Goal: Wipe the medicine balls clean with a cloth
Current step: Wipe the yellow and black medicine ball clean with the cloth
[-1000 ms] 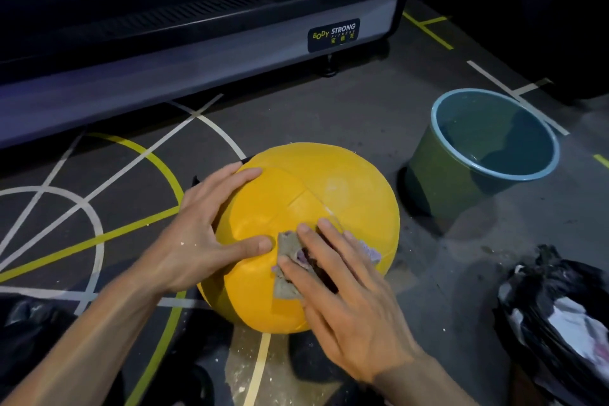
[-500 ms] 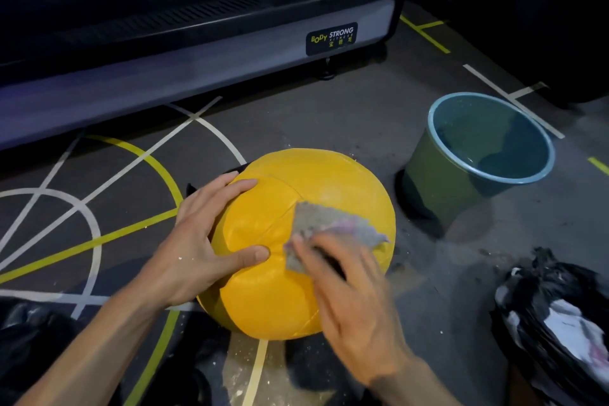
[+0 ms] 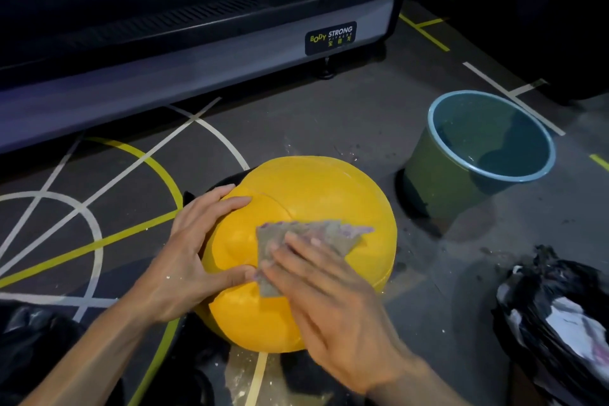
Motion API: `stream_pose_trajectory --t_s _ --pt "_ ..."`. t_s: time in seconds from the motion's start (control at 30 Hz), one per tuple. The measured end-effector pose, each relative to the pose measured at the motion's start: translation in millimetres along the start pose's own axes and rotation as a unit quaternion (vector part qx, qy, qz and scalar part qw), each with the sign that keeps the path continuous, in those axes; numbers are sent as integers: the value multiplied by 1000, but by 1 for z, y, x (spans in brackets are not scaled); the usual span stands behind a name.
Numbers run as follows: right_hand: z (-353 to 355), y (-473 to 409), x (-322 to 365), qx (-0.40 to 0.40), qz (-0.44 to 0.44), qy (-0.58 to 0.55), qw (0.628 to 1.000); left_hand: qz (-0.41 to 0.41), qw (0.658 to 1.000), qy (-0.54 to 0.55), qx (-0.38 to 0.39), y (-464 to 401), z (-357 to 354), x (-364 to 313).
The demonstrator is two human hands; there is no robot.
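I am seeing only two forearms and two hands, coming in from the bottom edge. Both forearms are showing bare up to the frame edge; I am not making out any sleeve. The left hand (image 3: 184, 257) is carrying small pale specks across its back and wrist. The right hand (image 3: 333, 303) is showing short, pale fingernails. I am seeing the left forearm running long and slim from the lower left corner.

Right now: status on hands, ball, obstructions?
Left hand flat, steadying round yellow medicine ball. Right hand pressing grey cloth on it. Green bucket beside, apart.
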State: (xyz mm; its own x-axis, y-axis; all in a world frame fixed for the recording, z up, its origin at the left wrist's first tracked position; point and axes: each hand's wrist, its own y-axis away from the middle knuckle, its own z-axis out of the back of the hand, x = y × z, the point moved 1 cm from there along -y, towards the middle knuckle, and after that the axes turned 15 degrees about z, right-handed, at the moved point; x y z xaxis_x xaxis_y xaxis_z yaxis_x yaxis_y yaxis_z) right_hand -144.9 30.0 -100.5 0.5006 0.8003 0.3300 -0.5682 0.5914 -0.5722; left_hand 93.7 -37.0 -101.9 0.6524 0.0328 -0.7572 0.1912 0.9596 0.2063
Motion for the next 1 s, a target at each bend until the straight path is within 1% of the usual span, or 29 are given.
stream_pose_trajectory --t_s 0.03,0.07,0.1,0.13,0.17,0.2,0.23,0.3,0.37,0.43,0.5,0.53,0.57,0.6,0.67,0.7,0.73,0.83,0.87,0.9,1.0 --pt "1 2 -4 26 31 26 999 -6 1000 3 0 1 -1 1" --pt "5 6 -15 20 28 25 999 -9 1000 8 -1 2 -2 2" --pt "10 8 -28 -12 -16 8 1000 -10 1000 14 -1 3 -3 3" --pt "16 11 -42 -71 -82 -3 994 -8 1000 17 0 3 -3 5" --pt "22 14 -50 -124 -150 2 981 -5 1000 18 3 4 -4 6" --pt "24 15 -53 -155 -203 14 967 -1 1000 19 2 4 -4 6" --pt "20 14 -47 -161 -218 17 962 3 1000 21 -1 4 -4 6" --pt "5 14 -22 -117 -155 2 981 0 1000 21 1 1 -2 7" --pt "-6 16 1 -39 -64 11 997 3 1000 21 7 2 2 12" --pt "-7 23 10 19 2 26 999 10 1000 26 11 6 4 18" --pt "-1 22 2 54 43 37 997 10 999 31 8 14 4 25" --pt "1 18 -4 58 45 41 996 10 999 32 6 17 3 28" --pt "3 14 -12 44 26 41 998 12 999 32 5 19 3 29" --pt "6 7 -22 10 -17 38 999 14 999 33 5 20 2 29" --pt "10 -5 -33 -74 -119 25 990 17 999 37 8 22 1 31" --pt "8 -9 -30 -90 -140 16 986 19 999 38 9 22 2 31" --pt "2 -10 -21 -80 -130 8 988 19 999 39 11 22 3 32" --pt "-17 1 17 14 -25 4 1000 19 999 37 24 22 9 37" --pt "-21 6 23 30 -3 10 1000 21 999 35 33 23 11 39" --pt "-24 10 25 33 7 18 999 24 998 36 47 25 14 40" --pt "-27 13 27 17 -3 31 999 37 994 54 82 26 20 34"
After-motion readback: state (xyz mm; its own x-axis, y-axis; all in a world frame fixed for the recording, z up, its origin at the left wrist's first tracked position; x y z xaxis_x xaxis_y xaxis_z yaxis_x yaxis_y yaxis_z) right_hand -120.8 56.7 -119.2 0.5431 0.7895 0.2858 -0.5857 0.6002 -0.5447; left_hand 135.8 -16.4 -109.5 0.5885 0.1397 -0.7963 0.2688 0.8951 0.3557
